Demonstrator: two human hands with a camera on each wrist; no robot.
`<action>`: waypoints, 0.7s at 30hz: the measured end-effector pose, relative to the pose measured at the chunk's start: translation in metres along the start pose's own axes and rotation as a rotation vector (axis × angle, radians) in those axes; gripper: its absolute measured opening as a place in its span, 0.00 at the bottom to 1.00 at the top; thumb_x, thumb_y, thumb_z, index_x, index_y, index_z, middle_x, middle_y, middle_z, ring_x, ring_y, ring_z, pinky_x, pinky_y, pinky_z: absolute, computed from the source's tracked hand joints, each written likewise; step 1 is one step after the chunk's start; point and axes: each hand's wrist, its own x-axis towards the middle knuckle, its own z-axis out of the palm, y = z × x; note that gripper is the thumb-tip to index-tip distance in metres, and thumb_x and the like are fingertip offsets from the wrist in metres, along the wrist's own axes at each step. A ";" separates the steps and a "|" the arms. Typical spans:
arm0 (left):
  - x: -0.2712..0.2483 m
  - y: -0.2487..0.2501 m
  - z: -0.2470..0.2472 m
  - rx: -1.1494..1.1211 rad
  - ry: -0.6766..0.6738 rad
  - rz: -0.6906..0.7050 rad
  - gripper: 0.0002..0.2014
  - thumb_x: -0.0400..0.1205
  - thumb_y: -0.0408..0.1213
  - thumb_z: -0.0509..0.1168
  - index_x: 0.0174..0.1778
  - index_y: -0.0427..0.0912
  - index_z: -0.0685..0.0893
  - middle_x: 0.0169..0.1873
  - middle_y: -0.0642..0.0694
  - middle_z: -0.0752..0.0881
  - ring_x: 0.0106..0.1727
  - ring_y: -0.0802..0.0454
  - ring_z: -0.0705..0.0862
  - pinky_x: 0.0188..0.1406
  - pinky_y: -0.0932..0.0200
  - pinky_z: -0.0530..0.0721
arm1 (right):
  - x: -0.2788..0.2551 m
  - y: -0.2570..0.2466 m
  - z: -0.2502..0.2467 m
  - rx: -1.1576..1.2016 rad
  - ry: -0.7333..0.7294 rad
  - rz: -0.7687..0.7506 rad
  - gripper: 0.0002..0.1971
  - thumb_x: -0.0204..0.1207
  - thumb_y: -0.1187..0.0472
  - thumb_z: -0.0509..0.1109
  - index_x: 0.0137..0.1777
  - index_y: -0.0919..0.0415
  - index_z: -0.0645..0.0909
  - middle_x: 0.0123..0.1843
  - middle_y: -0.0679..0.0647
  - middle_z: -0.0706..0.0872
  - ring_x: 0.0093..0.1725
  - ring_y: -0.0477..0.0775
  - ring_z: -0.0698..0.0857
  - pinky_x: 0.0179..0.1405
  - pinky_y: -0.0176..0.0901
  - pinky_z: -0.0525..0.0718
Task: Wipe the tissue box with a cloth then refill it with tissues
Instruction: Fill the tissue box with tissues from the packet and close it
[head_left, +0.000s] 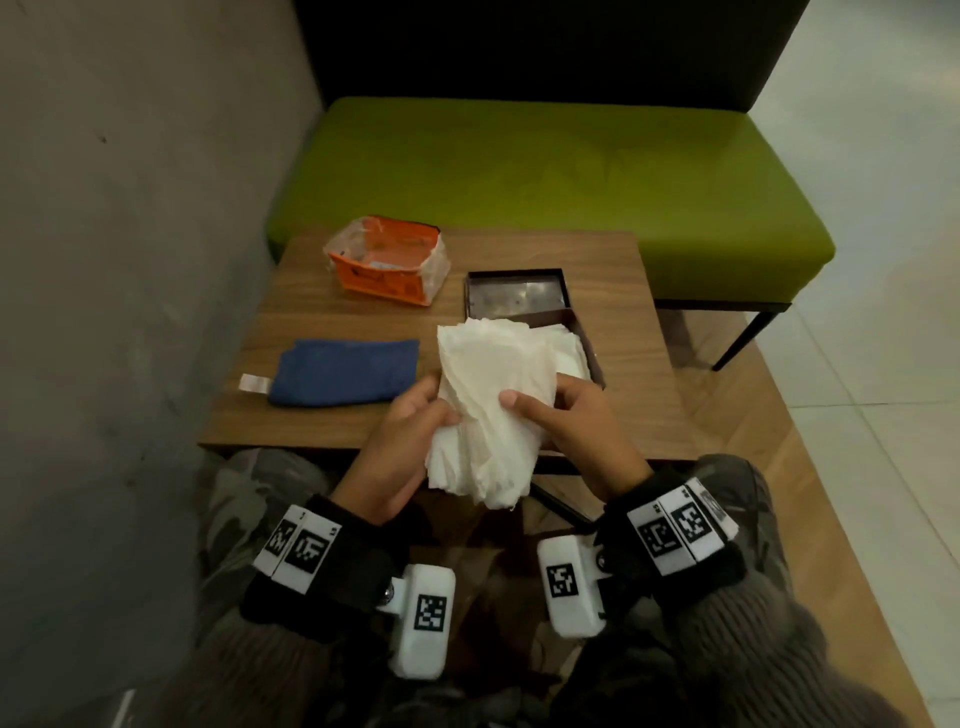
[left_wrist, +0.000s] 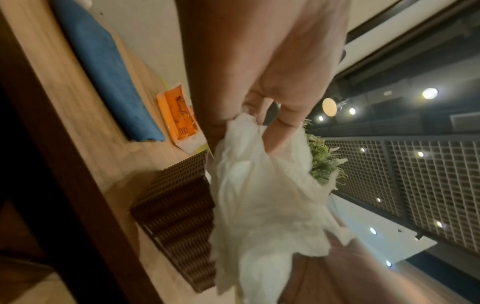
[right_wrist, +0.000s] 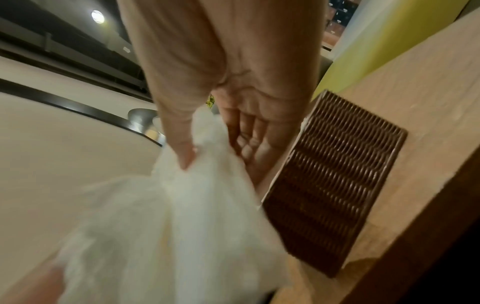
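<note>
Both hands hold a crumpled stack of white tissues above the near edge of the wooden table. My left hand grips its left side, thumb on top. From the right, my right hand pinches it, thumb across the front. Just behind the stack lies the dark brown woven tissue box, open, with its lid folded back and more white tissue inside. In the left wrist view fingers pinch the tissues beside the box. In the right wrist view the thumb presses the tissues next to the box.
A folded blue cloth lies on the table's left part. An opened orange tissue packet sits at the far left. A green bench stands behind the table, a grey wall runs along the left.
</note>
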 end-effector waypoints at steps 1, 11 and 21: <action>-0.003 -0.002 0.001 -0.012 -0.025 -0.012 0.18 0.83 0.29 0.52 0.65 0.46 0.79 0.59 0.43 0.87 0.62 0.45 0.85 0.62 0.44 0.82 | -0.001 0.002 0.000 0.004 0.028 -0.005 0.13 0.76 0.62 0.75 0.60 0.63 0.85 0.56 0.53 0.91 0.55 0.54 0.90 0.50 0.46 0.90; -0.008 -0.007 0.006 0.297 0.029 0.108 0.14 0.83 0.41 0.62 0.66 0.51 0.77 0.57 0.51 0.86 0.58 0.51 0.86 0.56 0.49 0.86 | -0.010 0.003 -0.005 0.075 0.018 -0.041 0.12 0.79 0.63 0.71 0.62 0.59 0.82 0.59 0.55 0.89 0.56 0.51 0.89 0.48 0.41 0.91; -0.008 -0.009 0.019 0.125 0.068 0.195 0.11 0.81 0.57 0.53 0.56 0.63 0.73 0.54 0.53 0.84 0.55 0.55 0.86 0.47 0.61 0.84 | -0.016 0.002 0.008 0.373 -0.129 0.029 0.19 0.82 0.57 0.66 0.72 0.55 0.76 0.65 0.53 0.87 0.65 0.54 0.86 0.66 0.55 0.84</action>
